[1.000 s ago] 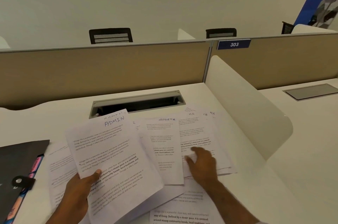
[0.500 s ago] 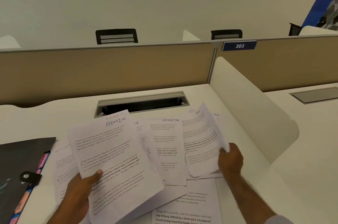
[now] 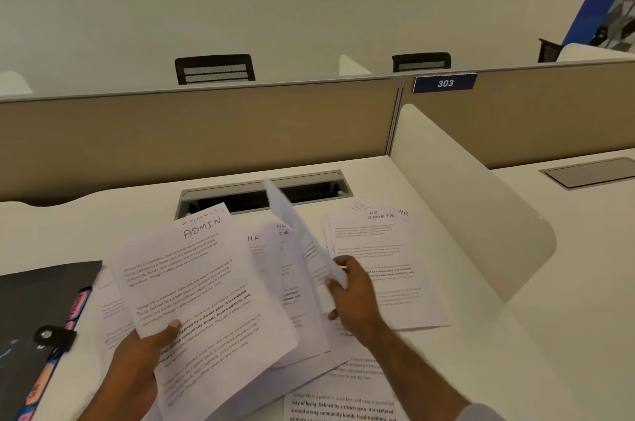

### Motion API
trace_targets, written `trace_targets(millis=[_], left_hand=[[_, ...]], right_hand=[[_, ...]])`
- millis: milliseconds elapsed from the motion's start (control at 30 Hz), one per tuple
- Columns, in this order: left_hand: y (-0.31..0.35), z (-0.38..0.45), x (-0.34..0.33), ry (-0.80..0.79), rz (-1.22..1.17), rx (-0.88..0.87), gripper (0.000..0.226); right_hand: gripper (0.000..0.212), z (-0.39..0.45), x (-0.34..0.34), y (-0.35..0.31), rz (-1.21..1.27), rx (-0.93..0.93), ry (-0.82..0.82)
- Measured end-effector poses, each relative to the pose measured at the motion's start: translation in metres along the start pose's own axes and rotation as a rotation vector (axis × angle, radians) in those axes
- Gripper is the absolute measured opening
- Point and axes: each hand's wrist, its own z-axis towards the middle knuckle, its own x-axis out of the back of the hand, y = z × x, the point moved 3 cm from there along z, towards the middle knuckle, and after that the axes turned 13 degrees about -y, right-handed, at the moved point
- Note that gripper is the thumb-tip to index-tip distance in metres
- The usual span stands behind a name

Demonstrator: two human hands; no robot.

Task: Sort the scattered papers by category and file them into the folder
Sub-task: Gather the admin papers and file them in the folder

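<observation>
My left hand (image 3: 137, 365) grips a small stack of printed sheets headed ADMIN (image 3: 202, 286), thumb on top, tilted up over the desk. My right hand (image 3: 354, 297) pinches one lifted sheet (image 3: 295, 235) that stands almost edge-on above the pile, blurred. Sheets marked HR (image 3: 261, 248) lie under the lifted ones. A sheet marked SPORTS (image 3: 378, 255) lies flat to the right with more HR sheets beneath it. Another printed page (image 3: 343, 403) lies at the near edge. The dark folder (image 3: 37, 303) with coloured tabs and a black clasp lies open at the left.
A white desk (image 3: 103, 214) carries everything, with an open cable slot (image 3: 264, 193) behind the papers. A tan partition (image 3: 206, 132) closes the back and a white curved side divider (image 3: 467, 207) closes the right. Chair backs show beyond the partition.
My right hand picked a sheet off the right-hand pile, lifted it and swung it left toward the ADMIN stack, uncovering the SPORTS sheet. My left hand kept holding its stack.
</observation>
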Motion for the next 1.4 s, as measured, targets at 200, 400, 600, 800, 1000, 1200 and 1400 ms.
trace_targets(millis=[200, 400, 600, 800, 1000, 1200, 1400], left_hand=[[-0.002, -0.003, 0.009, 0.036, -0.031, 0.027, 0.055], [-0.001, -0.007, 0.009, 0.024, -0.044, 0.017, 0.052], [-0.002, -0.012, 0.018, 0.03, -0.037, 0.033, 0.052], [-0.01, -0.015, 0.04, 0.069, -0.042, 0.059, 0.049], [-0.013, -0.016, 0.047, 0.068, -0.033, 0.057, 0.05], [-0.011, -0.018, 0.048, 0.031, -0.016, 0.043, 0.049], [-0.012, -0.013, 0.051, 0.036, 0.004, 0.054, 0.051]], right_hand=[[0.019, -0.003, 0.003, -0.007, -0.047, 0.091, 0.213], [0.02, 0.009, 0.069, -0.04, 0.226, 0.14, 0.505], [0.025, 0.011, 0.063, -0.028, 0.381, -0.008, 0.384], [0.028, -0.002, -0.003, 0.018, 0.229, -0.231, 0.049], [0.043, -0.016, -0.035, 0.016, -0.206, -0.18, -0.236], [0.049, -0.022, -0.036, 0.032, -0.816, -0.311, 0.011], [0.056, -0.011, -0.052, 0.031, -0.825, -0.566, -0.075]])
